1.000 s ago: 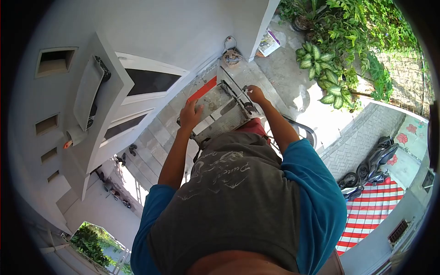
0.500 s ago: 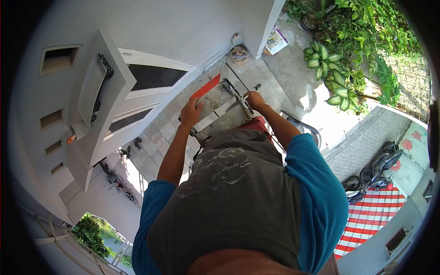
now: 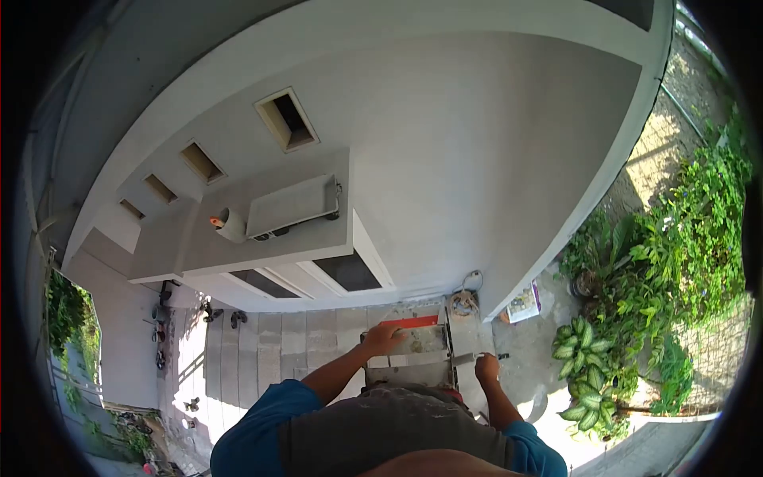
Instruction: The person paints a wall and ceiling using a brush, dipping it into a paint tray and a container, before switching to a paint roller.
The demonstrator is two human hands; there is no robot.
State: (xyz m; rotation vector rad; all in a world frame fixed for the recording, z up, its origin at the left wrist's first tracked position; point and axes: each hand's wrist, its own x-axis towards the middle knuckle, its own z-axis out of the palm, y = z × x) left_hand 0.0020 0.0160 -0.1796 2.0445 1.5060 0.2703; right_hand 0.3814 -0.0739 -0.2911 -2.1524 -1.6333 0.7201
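A grey metal finned unit (image 3: 413, 359) sits in front of my chest, high above the tiled floor, with a red strip (image 3: 409, 322) along its far edge. My left hand (image 3: 384, 338) grips the unit's far left corner. At the unit's right side, my right hand (image 3: 486, 368) is closed around a thin tool (image 3: 502, 356) whose dark tip sticks out to the right. My grey shirt with blue sleeves hides the near part of the unit.
A white wall fills the view, with a ledge carrying a long white cover panel (image 3: 290, 207) and a white roll (image 3: 229, 226). Below lie grey floor tiles (image 3: 270, 342), a cable coil (image 3: 461, 304), a printed bag (image 3: 523, 302), shoes (image 3: 214, 314) and leafy plants (image 3: 588, 381).
The view has swung sharply upward and turned, so the wall and ledge now fill it. Both hands stay at the metal unit, the left at its far corner, the right at its right side.
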